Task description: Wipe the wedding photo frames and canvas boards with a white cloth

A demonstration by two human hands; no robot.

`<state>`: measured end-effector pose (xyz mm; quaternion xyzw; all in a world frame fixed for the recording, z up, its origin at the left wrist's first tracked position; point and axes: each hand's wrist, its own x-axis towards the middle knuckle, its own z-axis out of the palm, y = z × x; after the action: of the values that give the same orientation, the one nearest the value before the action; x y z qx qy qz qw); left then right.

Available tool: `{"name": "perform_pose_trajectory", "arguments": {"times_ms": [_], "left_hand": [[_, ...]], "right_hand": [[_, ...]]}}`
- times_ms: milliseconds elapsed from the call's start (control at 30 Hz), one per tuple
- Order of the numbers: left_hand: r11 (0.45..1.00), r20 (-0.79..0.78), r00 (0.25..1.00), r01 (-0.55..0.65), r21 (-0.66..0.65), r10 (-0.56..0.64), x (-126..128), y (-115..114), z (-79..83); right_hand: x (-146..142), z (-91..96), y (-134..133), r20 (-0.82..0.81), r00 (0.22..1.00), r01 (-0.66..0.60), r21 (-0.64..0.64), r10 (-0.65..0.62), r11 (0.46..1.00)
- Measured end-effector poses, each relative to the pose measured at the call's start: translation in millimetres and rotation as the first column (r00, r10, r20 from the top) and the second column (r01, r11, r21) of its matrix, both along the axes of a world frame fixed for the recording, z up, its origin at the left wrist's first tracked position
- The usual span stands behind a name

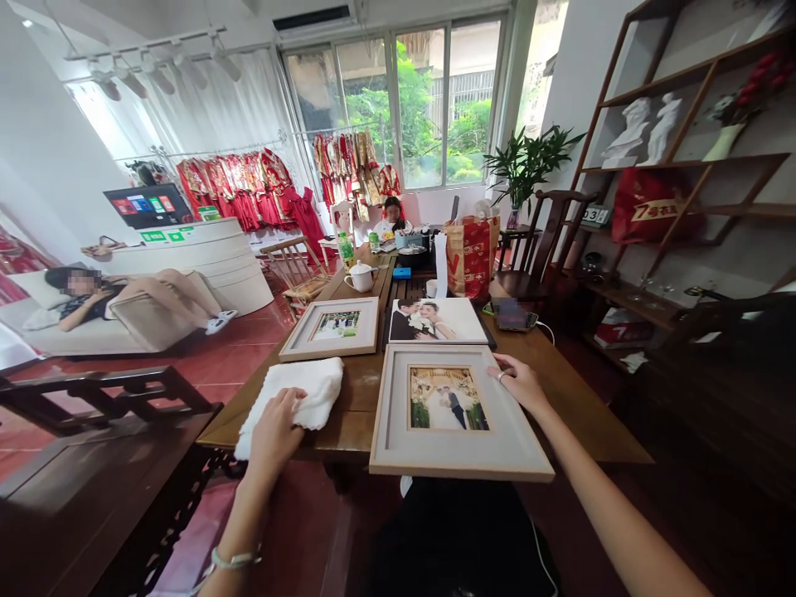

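My left hand (pixel 279 424) is closed on a folded white towel (pixel 320 394) at the table's near left, its fingers bent into the cloth. My right hand (pixel 521 383) grips the right edge of a framed wedding photo (pixel 448 400), near its top corner; a ring shows on one finger. This frame has a light wood border and a wide pale mat, and its near edge juts past the table edge. Just beyond it lies an unframed photo print (pixel 439 322) of a couple. A second light frame (pixel 332 326) rests flat behind the towel.
On the wooden table (pixel 354 394) stand a white teapot (pixel 361 276), a red and tan paper bag (pixel 471 257) and a phone (pixel 513 315) with a cable. One person (pixel 393 215) sits at the far end; another lies on a sofa (pixel 152 319). A dark bench (pixel 112 431) stands left.
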<state>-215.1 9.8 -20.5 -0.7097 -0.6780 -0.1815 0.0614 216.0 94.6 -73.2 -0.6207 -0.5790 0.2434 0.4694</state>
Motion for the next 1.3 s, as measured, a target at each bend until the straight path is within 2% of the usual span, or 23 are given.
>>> {"name": "perform_pose_trajectory", "arguments": {"times_ms": [100,200,300,433,600,700,800,967,1033,1100,1200,1300], "left_hand": [[0.992,0.047,0.999,-0.033,0.12,0.027,37,-11,18.9],[0.973,0.064,0.991,0.099,0.209,-0.115,85,-23,35.3],[0.971,0.014,0.977,0.208,0.118,-0.211,128,-22,40.9],[0.967,-0.054,0.966,0.253,-0.038,-0.255,162,-5,26.9],[0.956,-0.153,0.945,0.279,-0.085,-0.289,169,8,-2.7],[0.952,-0.213,0.929,0.286,-0.105,-0.302,167,8,-9.6],[0.954,-0.233,0.928,0.264,-0.142,-0.292,168,10,-5.4],[0.958,-0.218,0.947,0.19,-0.214,-0.237,182,30,10.9],[0.949,-0.204,0.944,0.211,-0.236,-0.26,193,32,12.3],[0.922,-0.172,0.923,0.296,-0.251,-0.343,203,23,9.2],[0.854,-0.109,0.861,0.461,-0.24,-0.496,213,-7,2.8],[0.806,-0.071,0.823,0.53,-0.264,-0.564,212,-37,6.0]], "right_hand": [[1,0.4,-1,-0.11,0.991,-0.073,-0.024,0.07,0.997],[1,-0.2,-2,-0.195,0.974,-0.125,-0.021,0.119,0.992],[1,-0.3,-4,-0.257,0.952,-0.183,-0.038,0.167,0.982],[1,1.7,-12,-0.341,0.918,-0.227,-0.038,0.2,0.973],[-4,0.5,-39,-0.473,0.85,-0.284,-0.039,0.233,0.958],[-8,-3.1,-53,-0.46,0.858,-0.239,0.036,0.228,0.97],[-9,-4.9,-55,-0.405,0.887,-0.201,0.088,0.22,0.976],[-6,-4.8,-50,-0.263,0.925,-0.254,0.109,0.274,0.961],[-6,-5.2,-50,-0.227,0.934,-0.257,0.105,0.275,0.961],[-6,-5.3,-50,-0.186,0.942,-0.26,0.116,0.278,0.959],[-5,-3.3,-51,-0.09,0.947,-0.293,0.15,0.309,0.944],[-3,1.4,-50,0.004,0.937,-0.345,0.182,0.35,0.921]]}}
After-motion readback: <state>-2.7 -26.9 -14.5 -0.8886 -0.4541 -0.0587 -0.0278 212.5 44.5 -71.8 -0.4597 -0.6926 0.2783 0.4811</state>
